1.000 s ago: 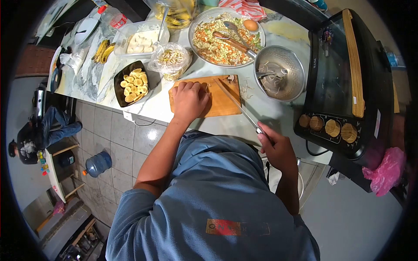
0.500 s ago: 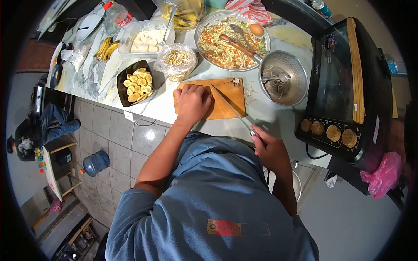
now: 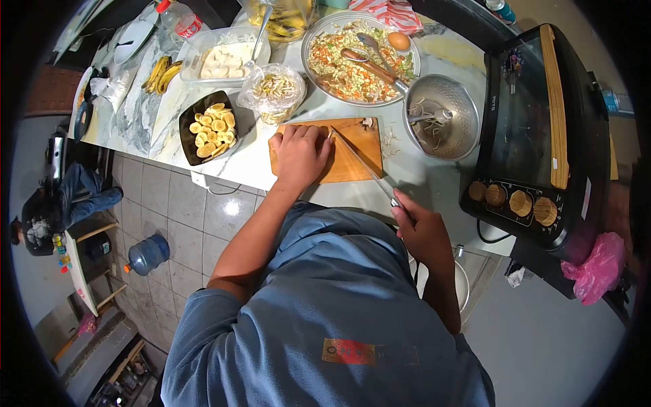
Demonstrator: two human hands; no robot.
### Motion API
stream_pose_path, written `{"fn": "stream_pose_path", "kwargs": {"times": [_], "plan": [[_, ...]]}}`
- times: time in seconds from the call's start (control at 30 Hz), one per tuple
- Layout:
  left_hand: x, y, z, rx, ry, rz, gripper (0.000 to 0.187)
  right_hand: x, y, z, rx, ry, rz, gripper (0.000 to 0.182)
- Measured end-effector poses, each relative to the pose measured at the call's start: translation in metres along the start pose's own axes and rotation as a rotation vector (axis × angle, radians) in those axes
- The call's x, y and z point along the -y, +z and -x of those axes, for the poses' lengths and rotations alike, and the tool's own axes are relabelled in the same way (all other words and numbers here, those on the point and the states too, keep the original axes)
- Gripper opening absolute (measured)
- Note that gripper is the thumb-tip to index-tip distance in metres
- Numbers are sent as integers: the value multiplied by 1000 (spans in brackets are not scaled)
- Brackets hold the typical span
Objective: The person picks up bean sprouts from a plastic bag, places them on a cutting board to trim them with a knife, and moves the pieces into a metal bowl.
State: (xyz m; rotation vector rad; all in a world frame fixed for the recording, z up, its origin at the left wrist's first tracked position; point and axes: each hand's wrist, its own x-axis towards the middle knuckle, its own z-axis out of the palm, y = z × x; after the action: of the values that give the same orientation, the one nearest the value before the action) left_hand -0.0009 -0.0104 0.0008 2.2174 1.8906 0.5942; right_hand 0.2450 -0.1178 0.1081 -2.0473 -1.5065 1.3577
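My right hand (image 3: pixel 422 226) is closed round the handle of a long kitchen knife (image 3: pixel 363 165). The blade slants up and left across the wooden cutting board (image 3: pixel 365 146), its tip near my left fingers. My left hand (image 3: pixel 300 150) presses on the board's left half with fingers curled together. Whatever lies under them is hidden. A small pale scrap (image 3: pixel 368 123) rests at the board's top right. Beyond the board stands an open plastic bag of bean sprouts (image 3: pixel 277 93), and loose sprouts (image 3: pixel 389 144) lie to its right.
A black bowl holds banana slices (image 3: pixel 215 129). Behind are a plastic tub (image 3: pixel 193 68), a large tray (image 3: pixel 310 71) of chopped vegetables with an egg (image 3: pixel 399 41) and utensils. A metal pot (image 3: pixel 464 112) with some sprouts and a toaster oven (image 3: pixel 519 122) stand right. A person (image 3: pixel 44 210) sits far left.
Both hands and the knife stay almost where they were. The left hand shows only a slight shift, and the whole view has moved a little.
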Motion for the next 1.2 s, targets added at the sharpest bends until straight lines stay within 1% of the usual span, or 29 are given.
{"fn": "stream_pose_path", "kwargs": {"times": [0.1, 0.17, 0.23, 0.3, 0.33, 0.4, 0.5, 0.57, 0.6, 0.7, 0.8, 0.87, 1.03, 1.1, 1.17, 1.2], "plan": [[2, 1, -2, -4, 18, 15, 21, 1, 1, 2, -8, 9, 14, 40], [2, 0, -2, 8, 9, 23, 20, -6, 4, 1, -60, -62, 50, 40], [1, -1, -4, 19, 0, 30, 19, 2, 2, 3, -46, -35, 11, 40], [1, -2, -4, 37, -39, 21, 18, 5, 3, 4, -29, -8, -26, 40], [1, -2, -5, 39, -38, 21, 18, 5, 4, 5, -33, -24, -13, 40], [0, -2, -6, 64, -107, 42, 18, 6, 6, 5, -37, -39, 0, 40], [-3, -5, -7, 89, -154, 30, 19, 7, 7, 4, 1, 15, 23, 40], [-5, -7, -8, 100, -169, 32, 19, 2, 12, 2, -46, -56, 46, 40], [-5, -8, -8, 110, -185, 35, 19, 4, 11, 3, -46, -54, 45, 40], [-2, -3, -7, 63, -148, 38, 19, 7, 10, 4, -25, -18, 58, 40], [-3, -4, -8, 75, -155, 35, 18, 3, 12, 3, -52, -62, 96, 40], [-2, -4, -8, 81, -157, 39, 18, 11, 8, 3, 4, 30, 73, 40], [1, 0, -7, 29, -131, 86, 16, 4, 12, 1, -38, -60, 97, 39], [1, -3, -8, 107, -158, 45, 17, 8, 13, 1, -49, -92, 99, 39], [1, -3, -7, 106, -152, 46, 17, 20, 13, 3, -98, -103, 302, 39], [2, -3, -7, 104, -143, 45, 17, 22, 13, 2, -99, -105, 303, 39]]}}
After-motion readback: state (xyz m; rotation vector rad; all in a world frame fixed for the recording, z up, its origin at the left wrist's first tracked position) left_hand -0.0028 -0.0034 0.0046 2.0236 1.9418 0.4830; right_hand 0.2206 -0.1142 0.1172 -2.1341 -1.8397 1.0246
